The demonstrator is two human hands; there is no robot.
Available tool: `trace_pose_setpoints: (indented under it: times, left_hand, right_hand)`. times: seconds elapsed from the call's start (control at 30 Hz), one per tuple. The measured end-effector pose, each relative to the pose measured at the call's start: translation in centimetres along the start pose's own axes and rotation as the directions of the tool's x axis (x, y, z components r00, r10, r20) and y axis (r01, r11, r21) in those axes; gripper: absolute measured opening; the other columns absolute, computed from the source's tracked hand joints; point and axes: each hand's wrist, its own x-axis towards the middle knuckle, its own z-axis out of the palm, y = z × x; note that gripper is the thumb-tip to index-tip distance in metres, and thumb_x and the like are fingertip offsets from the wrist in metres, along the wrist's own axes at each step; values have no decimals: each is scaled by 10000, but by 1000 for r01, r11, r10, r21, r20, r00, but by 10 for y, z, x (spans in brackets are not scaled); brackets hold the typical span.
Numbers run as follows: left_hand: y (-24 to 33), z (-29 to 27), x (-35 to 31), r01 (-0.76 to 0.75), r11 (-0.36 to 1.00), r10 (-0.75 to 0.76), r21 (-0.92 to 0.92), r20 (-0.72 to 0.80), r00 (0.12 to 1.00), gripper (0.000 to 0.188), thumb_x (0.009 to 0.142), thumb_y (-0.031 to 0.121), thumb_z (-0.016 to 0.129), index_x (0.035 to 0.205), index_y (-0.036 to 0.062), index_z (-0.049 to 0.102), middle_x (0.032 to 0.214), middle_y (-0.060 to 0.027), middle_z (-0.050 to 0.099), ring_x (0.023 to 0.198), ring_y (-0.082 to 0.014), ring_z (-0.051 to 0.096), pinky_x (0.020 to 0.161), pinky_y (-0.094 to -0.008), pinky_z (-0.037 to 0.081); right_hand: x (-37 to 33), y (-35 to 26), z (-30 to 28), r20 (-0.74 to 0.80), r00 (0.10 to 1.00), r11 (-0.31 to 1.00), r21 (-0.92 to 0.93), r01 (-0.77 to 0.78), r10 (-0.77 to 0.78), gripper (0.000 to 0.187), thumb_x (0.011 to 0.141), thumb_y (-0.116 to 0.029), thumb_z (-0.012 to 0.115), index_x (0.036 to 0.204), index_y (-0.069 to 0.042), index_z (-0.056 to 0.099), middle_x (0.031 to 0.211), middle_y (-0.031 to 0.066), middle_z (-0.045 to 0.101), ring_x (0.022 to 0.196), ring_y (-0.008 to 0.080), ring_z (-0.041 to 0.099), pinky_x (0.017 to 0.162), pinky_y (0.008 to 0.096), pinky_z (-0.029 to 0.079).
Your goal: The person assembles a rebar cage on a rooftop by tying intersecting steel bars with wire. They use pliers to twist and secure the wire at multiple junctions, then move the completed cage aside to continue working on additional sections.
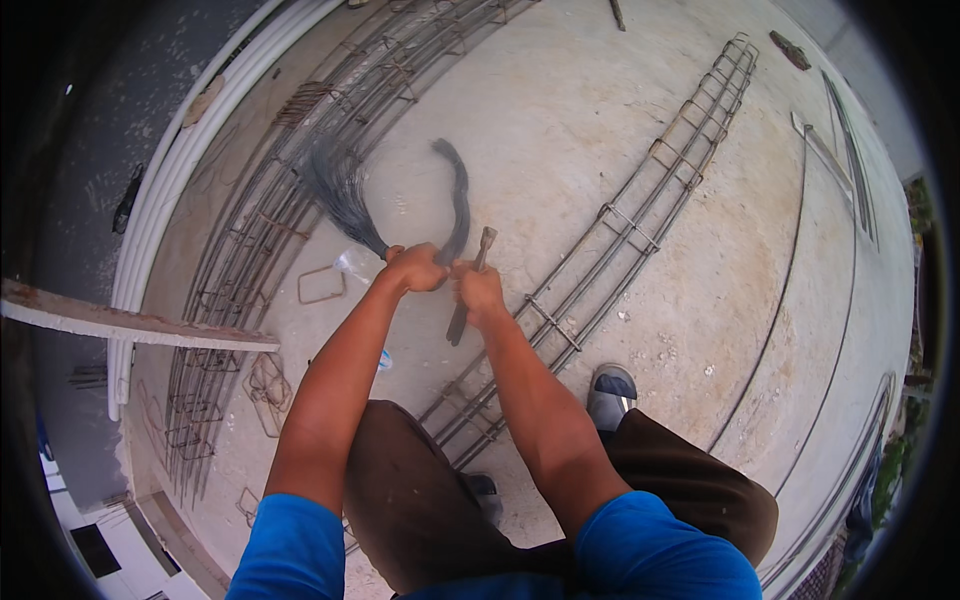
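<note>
My left hand (417, 267) is closed round a bundle of thin dark tie wire (345, 195). One end of the wire fans out loosely to the upper left. A thicker curved length (458, 195) rises from between my hands; whether it belongs to the same bundle I cannot tell. My right hand (481, 292), close beside the left, grips a dark metal tool that looks like pincers (486, 245), head up and handles down. Both hands are above the concrete floor, left of a long rebar cage (625, 225).
More rebar cages (270, 225) lie stacked at the left, next to white pipes (165, 200). A board (140, 325) juts in from the left edge. Bent wire stirrups (268, 390) lie below it. Long thin bars (790, 270) run along the right. My shoe (611, 395) stands beside the cage.
</note>
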Motion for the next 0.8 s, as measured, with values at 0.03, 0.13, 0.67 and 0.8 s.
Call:
trace_pose_setpoints:
  times: [0.03,0.13,0.67,0.8]
  left_hand:
    - [7,1,1,9,1000,-9,14,4,1000,772,941,499,760,1502,-6,597,1379,-193,727,1378,-324,606,1256,-448,236]
    - [6,0,1,23,1000,-23,10,21,1000,786,947,517,750,1517,-1,590,1404,-194,714,1422,-361,561,1251,-450,259]
    - [6,11,9,-2,1000,3,30,-52,999,798,940,563,711,1464,-29,606,1400,-279,688,1358,-396,620,1236,-468,231]
    - [0,18,17,-26,997,32,69,-94,995,745,959,534,685,1448,-23,606,1380,-267,700,1345,-364,633,1217,-477,228]
  right_hand:
    - [0,1,-4,17,1000,1000,17,-14,14,176,1018,-158,693,1099,-2,694,947,74,696,741,154,607,614,329,483]
    - [-2,2,-9,35,998,999,23,-47,47,171,1091,-213,632,1080,-43,647,983,61,692,800,143,635,635,321,499]
    - [-40,8,-13,83,994,885,465,20,-66,171,1100,-202,627,1196,-62,640,1171,101,772,1060,215,725,789,385,510]
    - [-46,5,-14,61,997,921,388,27,-56,194,1104,-197,628,1224,-44,627,1214,126,771,1079,231,738,792,382,514]
